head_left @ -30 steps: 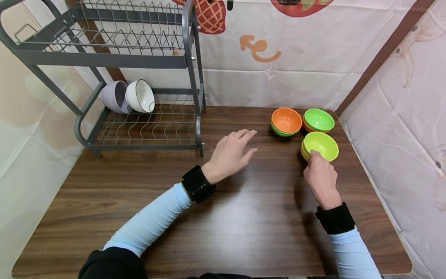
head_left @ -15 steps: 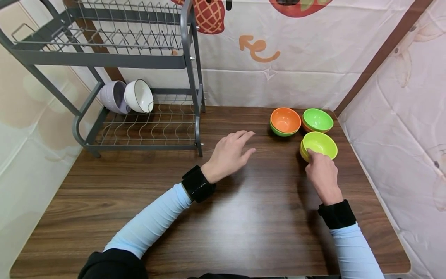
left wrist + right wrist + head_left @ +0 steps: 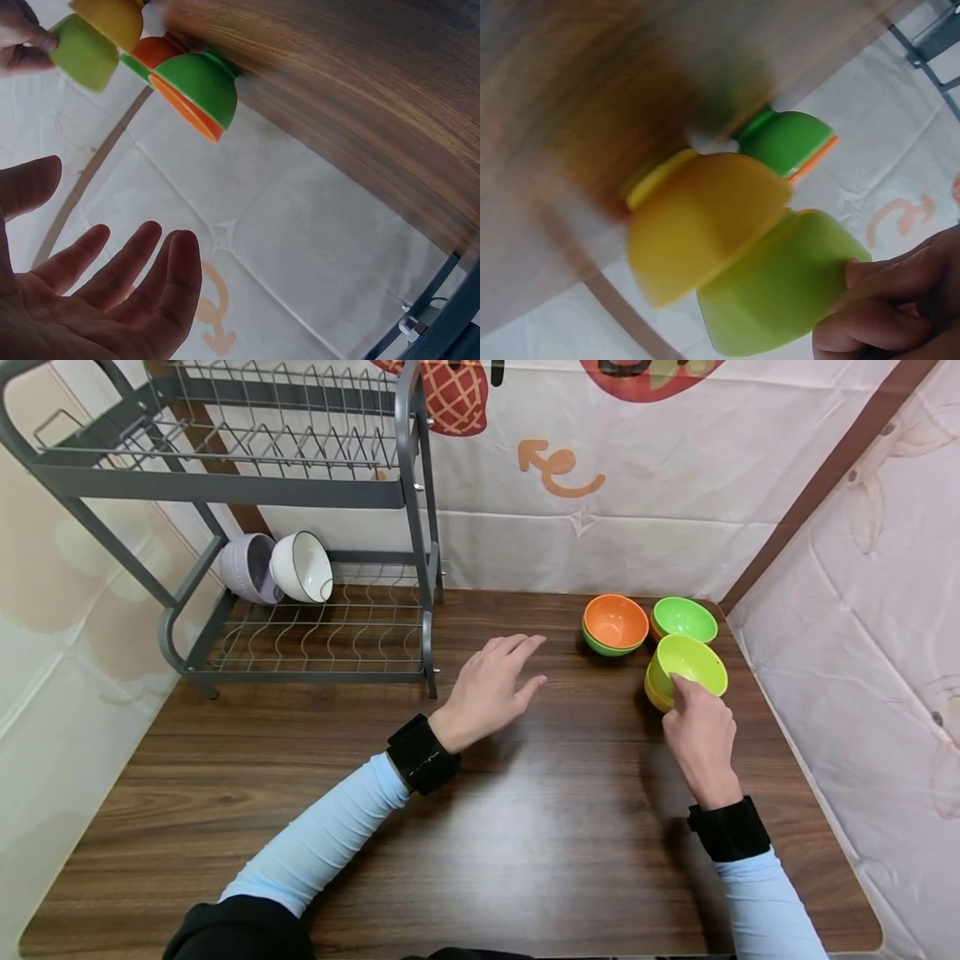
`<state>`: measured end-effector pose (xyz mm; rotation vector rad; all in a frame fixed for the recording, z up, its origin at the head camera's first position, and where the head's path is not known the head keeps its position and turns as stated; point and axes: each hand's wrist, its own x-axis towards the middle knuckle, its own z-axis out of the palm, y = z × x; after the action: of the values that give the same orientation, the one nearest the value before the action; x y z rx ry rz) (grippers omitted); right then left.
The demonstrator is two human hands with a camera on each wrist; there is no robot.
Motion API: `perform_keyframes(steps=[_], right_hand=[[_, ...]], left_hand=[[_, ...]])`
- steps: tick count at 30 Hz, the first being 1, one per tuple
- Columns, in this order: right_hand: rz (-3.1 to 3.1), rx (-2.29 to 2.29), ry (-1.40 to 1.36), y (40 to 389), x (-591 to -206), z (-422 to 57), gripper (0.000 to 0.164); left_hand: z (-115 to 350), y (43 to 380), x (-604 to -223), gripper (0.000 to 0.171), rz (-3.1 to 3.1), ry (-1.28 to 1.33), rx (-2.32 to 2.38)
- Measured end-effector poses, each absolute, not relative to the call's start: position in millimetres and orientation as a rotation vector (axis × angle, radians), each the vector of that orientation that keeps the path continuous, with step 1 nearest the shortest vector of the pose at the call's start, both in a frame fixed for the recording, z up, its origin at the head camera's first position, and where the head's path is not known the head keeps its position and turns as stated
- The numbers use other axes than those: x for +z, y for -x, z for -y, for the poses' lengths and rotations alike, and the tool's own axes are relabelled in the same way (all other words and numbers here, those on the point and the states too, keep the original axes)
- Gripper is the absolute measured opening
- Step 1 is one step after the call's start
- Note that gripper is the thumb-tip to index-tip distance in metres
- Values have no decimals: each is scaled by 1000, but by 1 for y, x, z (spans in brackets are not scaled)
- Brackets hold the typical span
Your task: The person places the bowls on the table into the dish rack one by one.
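My right hand (image 3: 702,739) pinches the near rim of a lime-green bowl (image 3: 692,664) between thumb and fingers. This bowl is raised and tilted above a yellow bowl (image 3: 657,696), still partly overlapping it; the right wrist view shows the yellow bowl's outside (image 3: 705,221) beside the lime one (image 3: 780,289). My left hand (image 3: 491,693) hovers over the table, fingers spread and holding nothing. Beyond the hands, an orange bowl (image 3: 617,620) sits inside a green bowl (image 3: 609,650). Behind the lime bowl, another green bowl (image 3: 685,619) is nested in an orange one (image 3: 655,628).
A grey two-tier dish rack (image 3: 225,489) stands at the back left. On its lower tier, a lavender bowl (image 3: 243,568) and a white bowl (image 3: 302,568) lean on their sides. White cloth walls (image 3: 510,556) border the wooden table (image 3: 487,852) at the back and sides.
The lime-green bowl, first nested in the yellow one, has risen and tilted in my right hand, uncovering more of the yellow bowl. My left hand has barely moved.
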<state>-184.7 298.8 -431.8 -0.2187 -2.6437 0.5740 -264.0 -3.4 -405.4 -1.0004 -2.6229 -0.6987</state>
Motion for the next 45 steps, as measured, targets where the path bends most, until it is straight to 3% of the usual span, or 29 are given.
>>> perform_keyframes(steps=[31,39,45], right_hand=[[2427,627,-89,192,-419,-235,33],[2425,654,-124,191,-414,-220,35],[2415,645,-169,191,-409,-207,33]], left_hand=[[8,268,-400,68,2635,954,-796],[4,264,-403,90,2609,968,-838],[3,265,-403,97,2585,995,-870]])
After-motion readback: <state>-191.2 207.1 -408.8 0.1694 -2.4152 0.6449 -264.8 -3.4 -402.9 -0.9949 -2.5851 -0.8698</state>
